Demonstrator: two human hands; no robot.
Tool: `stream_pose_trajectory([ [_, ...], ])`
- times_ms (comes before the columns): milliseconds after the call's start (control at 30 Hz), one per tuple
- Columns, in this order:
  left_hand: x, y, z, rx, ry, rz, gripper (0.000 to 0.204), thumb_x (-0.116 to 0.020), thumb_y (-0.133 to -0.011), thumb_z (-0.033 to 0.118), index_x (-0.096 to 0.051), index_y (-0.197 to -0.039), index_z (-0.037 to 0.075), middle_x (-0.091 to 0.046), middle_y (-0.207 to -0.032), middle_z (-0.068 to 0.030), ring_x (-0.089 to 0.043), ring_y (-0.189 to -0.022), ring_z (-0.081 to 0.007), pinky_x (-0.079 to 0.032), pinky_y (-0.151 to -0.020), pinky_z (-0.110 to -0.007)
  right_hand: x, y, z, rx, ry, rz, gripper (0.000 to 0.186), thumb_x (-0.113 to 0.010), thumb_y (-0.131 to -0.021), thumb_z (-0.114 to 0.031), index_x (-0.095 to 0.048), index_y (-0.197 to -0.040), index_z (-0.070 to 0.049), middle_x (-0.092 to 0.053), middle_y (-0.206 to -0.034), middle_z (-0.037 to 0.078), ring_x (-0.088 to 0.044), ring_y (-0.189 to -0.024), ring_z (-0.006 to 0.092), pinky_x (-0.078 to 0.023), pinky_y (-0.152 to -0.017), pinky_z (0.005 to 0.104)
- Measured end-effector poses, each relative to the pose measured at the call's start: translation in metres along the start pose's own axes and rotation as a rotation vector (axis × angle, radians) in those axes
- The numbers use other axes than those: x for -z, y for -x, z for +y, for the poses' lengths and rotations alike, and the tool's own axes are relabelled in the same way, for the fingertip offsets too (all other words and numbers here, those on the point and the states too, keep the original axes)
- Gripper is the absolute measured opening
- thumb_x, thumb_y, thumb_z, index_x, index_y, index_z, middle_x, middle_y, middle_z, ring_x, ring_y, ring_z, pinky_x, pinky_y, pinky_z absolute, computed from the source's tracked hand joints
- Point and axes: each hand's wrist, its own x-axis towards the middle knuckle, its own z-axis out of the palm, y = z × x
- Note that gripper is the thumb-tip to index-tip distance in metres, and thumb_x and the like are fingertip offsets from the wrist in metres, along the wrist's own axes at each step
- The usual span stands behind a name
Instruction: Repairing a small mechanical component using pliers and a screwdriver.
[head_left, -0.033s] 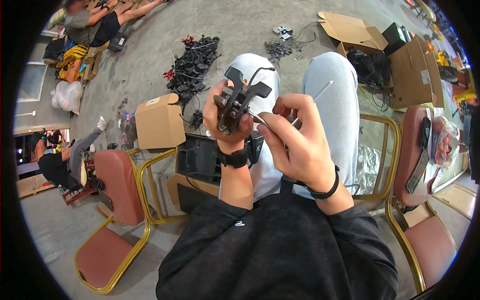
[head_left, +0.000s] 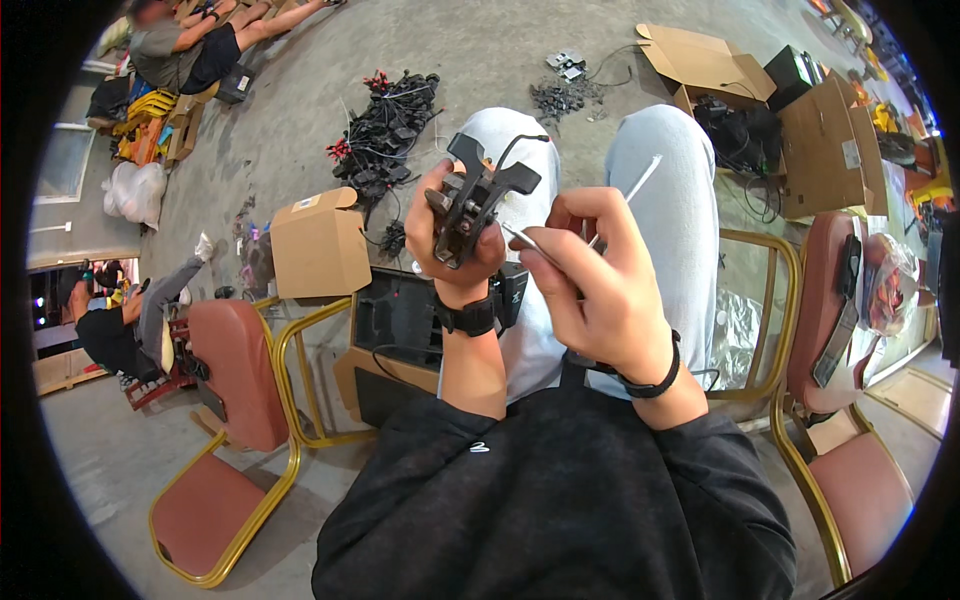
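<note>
My left hand (head_left: 462, 280) is wrapped round a small black mechanical part (head_left: 466, 212) with paddle-shaped arms, metal fittings and a short black cable. It is held up above my left knee. My right hand (head_left: 612, 295) pinches a thin silver hex key (head_left: 642, 182). One long end sticks out up and to the right, over my right knee. The other tip points left at the black part, with a small gap seeming to lie between them. My fingers cover the middle of the key.
Heaped black parts with red bits (head_left: 385, 130) lie on the floor ahead, and smaller parts (head_left: 565, 98) farther right. Cardboard boxes stand left (head_left: 320, 245) and right (head_left: 825, 140). Brown chairs flank me, left (head_left: 235, 370) and right (head_left: 825, 300). Other people (head_left: 185, 50) sit at the far left.
My right hand has drawn slightly right, pulling the key's tip back from the black part. The key's long end has swung a little up and left. My left hand hardly differs.
</note>
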Motion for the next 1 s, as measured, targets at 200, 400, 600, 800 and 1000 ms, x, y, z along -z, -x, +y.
stream_pose_trajectory([
  [200,0.000,0.000,0.000,-0.018,0.023,-0.026,0.067,-0.060,-0.082,0.051,-0.039,-0.117,-0.003,-0.061,-0.103,-0.0228,-0.066,-0.079,-0.0295,-0.054,-0.066,-0.036,0.012,0.000,-0.010,-0.344,-0.509,-0.155,0.014,-0.051,-0.091,-0.010,-0.058,-0.086,0.001,-0.053,-0.066,0.008,-0.050,-0.056,0.0171,-0.040,-0.053,0.0278],
  [400,-0.002,-0.003,0.004,-0.034,0.051,-0.077,0.067,-0.061,-0.081,0.051,-0.039,-0.116,-0.002,-0.062,-0.103,-0.0215,-0.067,-0.077,-0.0299,-0.056,-0.063,-0.035,0.006,-0.001,-0.016,-0.582,-0.805,-0.158,0.036,-0.038,-0.099,-0.027,-0.055,-0.081,0.000,-0.050,-0.055,0.001,-0.038,-0.039,0.0053,-0.030,-0.039,0.0193],
  [600,-0.001,-0.002,0.003,-0.081,-0.043,-0.048,0.067,-0.061,-0.082,0.051,-0.039,-0.116,-0.002,-0.062,-0.103,-0.0213,-0.067,-0.079,-0.0306,-0.056,-0.064,-0.036,0.016,-0.003,-0.019,-0.892,-1.167,-0.300,0.039,-0.033,-0.100,-0.031,-0.048,-0.081,0.000,-0.046,-0.051,0.003,-0.035,-0.033,0.0076,-0.028,-0.034,0.0202],
  [800,-0.002,0.001,0.002,-0.025,0.043,-0.016,0.068,-0.059,-0.082,0.054,-0.039,-0.115,-0.003,-0.062,-0.103,-0.0221,-0.066,-0.080,-0.0303,-0.055,-0.065,-0.036,-0.005,-0.005,-0.009,-0.173,-0.248,0.031,0.012,-0.054,-0.089,-0.009,-0.056,-0.082,0.000,-0.050,-0.067,0.008,-0.048,-0.053,0.0161,-0.038,-0.048,0.0253],
  [1000,0.000,-0.001,-0.001,0.073,0.065,-0.028,0.069,-0.057,-0.083,0.054,-0.039,-0.115,-0.004,-0.061,-0.101,-0.0226,-0.066,-0.075,-0.0301,-0.053,-0.065,-0.035,0.002,-0.001,-0.002,-0.213,-0.340,-0.087,0.008,-0.061,-0.083,-0.006,-0.059,-0.086,0.000,-0.052,-0.079,0.012,-0.053,-0.066,0.0270,-0.043,-0.059,0.0337],
])
